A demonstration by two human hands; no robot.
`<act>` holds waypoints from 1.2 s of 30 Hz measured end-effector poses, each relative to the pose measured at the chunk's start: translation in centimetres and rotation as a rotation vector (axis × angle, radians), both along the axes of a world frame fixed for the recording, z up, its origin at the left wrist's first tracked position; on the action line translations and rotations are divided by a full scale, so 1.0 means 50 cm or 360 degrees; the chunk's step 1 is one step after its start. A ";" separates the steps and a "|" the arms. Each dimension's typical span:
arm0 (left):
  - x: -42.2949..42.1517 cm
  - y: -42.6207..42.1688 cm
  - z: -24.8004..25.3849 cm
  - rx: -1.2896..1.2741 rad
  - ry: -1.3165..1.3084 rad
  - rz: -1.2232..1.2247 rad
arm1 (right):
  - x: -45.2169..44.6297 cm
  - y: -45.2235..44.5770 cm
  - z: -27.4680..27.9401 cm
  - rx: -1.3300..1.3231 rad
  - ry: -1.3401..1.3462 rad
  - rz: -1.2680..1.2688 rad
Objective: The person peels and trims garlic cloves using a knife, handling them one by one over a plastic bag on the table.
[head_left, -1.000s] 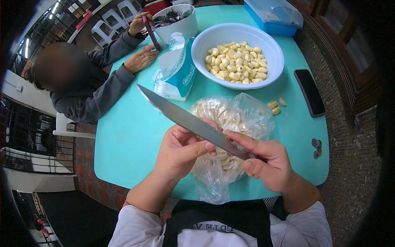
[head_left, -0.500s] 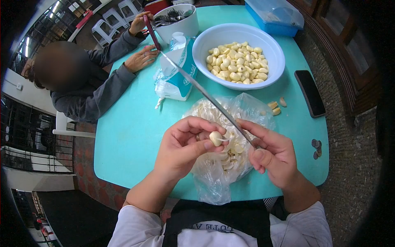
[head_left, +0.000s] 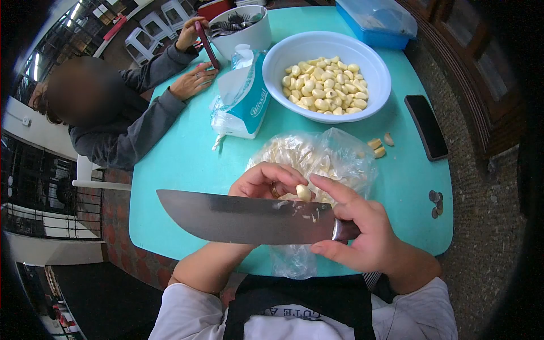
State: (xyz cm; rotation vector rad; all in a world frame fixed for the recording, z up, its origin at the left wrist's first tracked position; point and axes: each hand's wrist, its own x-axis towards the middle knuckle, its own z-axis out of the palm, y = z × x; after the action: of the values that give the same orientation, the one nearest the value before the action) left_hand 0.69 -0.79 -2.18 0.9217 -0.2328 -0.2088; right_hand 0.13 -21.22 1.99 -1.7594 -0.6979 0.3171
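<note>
My right hand (head_left: 368, 229) is closed round the dark handle of a broad kitchen knife (head_left: 243, 221), whose blade points left with its flat face toward me. Bits of pale skin cling to the blade near the handle. Behind the blade, my left hand (head_left: 266, 180) pinches a peeled garlic clove (head_left: 304, 193); part of this hand is hidden by the knife. My right index finger reaches close to the clove. Under both hands lies a clear plastic bag (head_left: 345, 153) with garlic skins and cloves. Beyond it, a pale blue basin (head_left: 272, 68) holds many peeled cloves.
A tissue pack (head_left: 255, 107) lies left of the basin. Loose garlic pieces (head_left: 376, 147), a phone (head_left: 426, 127) and coins (head_left: 436, 203) are at right. At back stand a blue box (head_left: 377, 37) and a cutlery tub (head_left: 249, 39). Across the table, a person (head_left: 130, 124) holds a dark red phone-like object.
The knife has swung from pointing up and away, edge-on, to lying across in front of my left hand, flat side showing. The clove has moved slightly right within my left fingers.
</note>
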 end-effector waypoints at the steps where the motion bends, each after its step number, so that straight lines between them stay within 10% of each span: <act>1: -0.001 -0.001 0.000 -0.0058 0.0049 -0.0014 | 0.002 0.000 -0.003 -0.0020 -0.0084 0.0009; 16: -0.013 -0.023 0.022 0.0295 -0.0014 0.0272 | 0.009 0.002 -0.010 -0.0121 -0.0225 0.0019; 25: -0.011 -0.009 0.035 0.0050 0.0130 0.0024 | 0.013 -0.018 -0.013 0.0668 0.1098 0.0181; 36: 0.003 0.000 0.008 -0.0032 -0.0012 0.0011 | 0.009 0.005 -0.023 0.0192 0.0028 0.0080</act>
State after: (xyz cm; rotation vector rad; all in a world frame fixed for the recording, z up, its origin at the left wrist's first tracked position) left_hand 0.82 -0.80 -1.80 0.9036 -0.2381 -0.1965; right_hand 0.59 -20.97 0.83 -1.6250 -0.7349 0.3176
